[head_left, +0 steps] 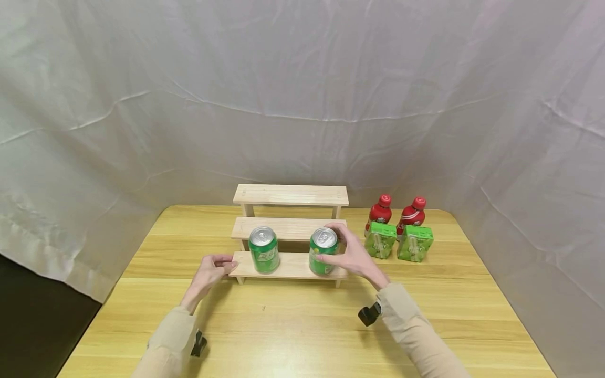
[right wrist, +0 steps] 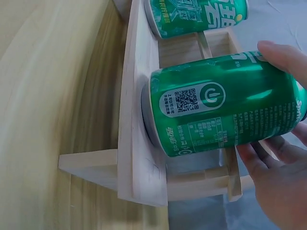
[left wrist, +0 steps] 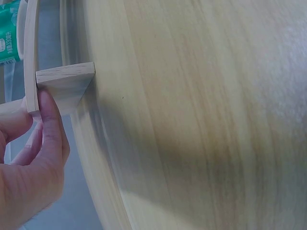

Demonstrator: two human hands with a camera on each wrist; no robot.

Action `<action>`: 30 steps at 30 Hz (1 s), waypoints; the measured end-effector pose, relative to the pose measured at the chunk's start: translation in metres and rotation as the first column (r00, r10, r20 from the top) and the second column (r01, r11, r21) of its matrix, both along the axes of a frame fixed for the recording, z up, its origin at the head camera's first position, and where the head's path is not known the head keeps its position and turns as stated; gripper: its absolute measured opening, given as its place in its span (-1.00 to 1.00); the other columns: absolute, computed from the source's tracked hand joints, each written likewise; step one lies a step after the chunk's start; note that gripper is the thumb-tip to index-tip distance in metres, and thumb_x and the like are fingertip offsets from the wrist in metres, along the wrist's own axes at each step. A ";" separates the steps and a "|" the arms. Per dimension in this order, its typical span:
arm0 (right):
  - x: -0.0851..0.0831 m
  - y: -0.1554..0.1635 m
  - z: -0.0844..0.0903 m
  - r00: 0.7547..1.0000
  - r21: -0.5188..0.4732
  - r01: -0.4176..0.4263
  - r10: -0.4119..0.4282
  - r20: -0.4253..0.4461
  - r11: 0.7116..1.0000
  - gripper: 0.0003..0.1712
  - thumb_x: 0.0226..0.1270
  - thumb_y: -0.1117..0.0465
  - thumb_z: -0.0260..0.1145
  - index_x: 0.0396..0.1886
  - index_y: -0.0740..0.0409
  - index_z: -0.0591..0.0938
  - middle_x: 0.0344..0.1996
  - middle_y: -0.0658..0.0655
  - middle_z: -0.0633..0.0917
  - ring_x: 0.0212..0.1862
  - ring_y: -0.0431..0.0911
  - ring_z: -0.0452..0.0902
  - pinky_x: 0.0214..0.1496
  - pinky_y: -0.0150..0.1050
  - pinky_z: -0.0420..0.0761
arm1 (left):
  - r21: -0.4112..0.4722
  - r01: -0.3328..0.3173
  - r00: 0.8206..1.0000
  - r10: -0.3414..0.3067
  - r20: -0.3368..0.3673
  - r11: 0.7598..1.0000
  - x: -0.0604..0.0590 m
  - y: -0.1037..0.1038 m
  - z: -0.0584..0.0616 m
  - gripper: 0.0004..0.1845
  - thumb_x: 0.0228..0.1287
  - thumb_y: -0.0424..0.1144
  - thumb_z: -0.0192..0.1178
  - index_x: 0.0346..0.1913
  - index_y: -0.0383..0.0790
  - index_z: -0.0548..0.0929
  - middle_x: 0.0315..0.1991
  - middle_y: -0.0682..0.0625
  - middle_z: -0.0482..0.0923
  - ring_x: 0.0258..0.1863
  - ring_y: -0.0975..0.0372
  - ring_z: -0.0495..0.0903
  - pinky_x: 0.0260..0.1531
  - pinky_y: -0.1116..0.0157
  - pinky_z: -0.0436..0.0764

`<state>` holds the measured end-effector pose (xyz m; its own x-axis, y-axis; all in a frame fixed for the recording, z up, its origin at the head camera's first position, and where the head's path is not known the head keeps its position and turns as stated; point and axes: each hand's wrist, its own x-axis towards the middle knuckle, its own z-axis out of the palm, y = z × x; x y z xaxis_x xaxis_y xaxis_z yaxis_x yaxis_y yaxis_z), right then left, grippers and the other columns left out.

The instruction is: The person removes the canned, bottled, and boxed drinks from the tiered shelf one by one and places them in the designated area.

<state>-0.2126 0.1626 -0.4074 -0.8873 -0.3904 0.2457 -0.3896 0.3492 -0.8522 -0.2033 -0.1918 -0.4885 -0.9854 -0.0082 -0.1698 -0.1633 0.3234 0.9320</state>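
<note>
Gripping one of two smooth green cans with our right hand, we pinch the pale three-step wooden rack with our left hand.

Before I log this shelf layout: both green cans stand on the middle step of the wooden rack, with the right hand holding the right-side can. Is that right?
Not quite. Both green cans stand on the lowest step of the wooden rack, not the middle one, as the head view shows. The right hand does hold the right-side can.

The left wrist view cuts off the left hand at its edge. The tabletop there is blurred. Carton labels are too small to read.
</note>
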 end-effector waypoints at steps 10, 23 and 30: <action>0.001 0.005 0.000 0.999 -0.069 -0.023 0.020 -0.042 0.997 -0.29 -0.20 0.30 0.49 0.05 0.23 0.42 -0.07 0.18 0.56 -0.01 0.01 0.51 0.10 -0.06 0.49 | -0.003 0.004 1.000 -0.004 0.012 1.000 0.000 0.000 0.002 -0.57 0.16 -0.32 0.14 0.03 -0.57 0.41 -0.18 -0.34 0.55 -0.40 0.31 0.55 -0.37 0.42 0.60; 0.005 0.045 0.009 0.995 -0.042 0.052 -0.055 -0.077 0.998 -0.27 -0.28 0.26 0.53 -0.01 0.21 0.42 -0.12 0.11 0.56 -0.10 -0.15 0.50 0.01 -0.21 0.53 | -0.034 0.013 1.000 -0.012 0.027 0.999 0.001 0.001 0.000 -0.58 0.16 -0.32 0.12 0.03 -0.53 0.43 -0.14 -0.32 0.55 -0.36 0.29 0.55 -0.28 0.32 0.62; 0.002 0.078 0.007 0.985 -0.041 0.153 -0.156 -0.076 0.987 -0.25 -0.30 0.27 0.54 -0.02 0.19 0.38 -0.13 0.09 0.54 -0.12 -0.26 0.48 -0.08 -0.50 0.49 | -0.034 0.008 0.999 -0.007 0.032 0.999 0.000 -0.001 0.001 -0.57 0.17 -0.30 0.13 0.04 -0.52 0.42 -0.15 -0.31 0.55 -0.36 0.28 0.55 -0.26 0.29 0.62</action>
<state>-0.2102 0.2407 -0.4001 -0.9134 -0.2403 0.3285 -0.4000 0.3808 -0.8336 -0.2029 -0.1930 -0.4877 -0.9796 -0.0075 -0.2009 -0.1903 0.3563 0.9148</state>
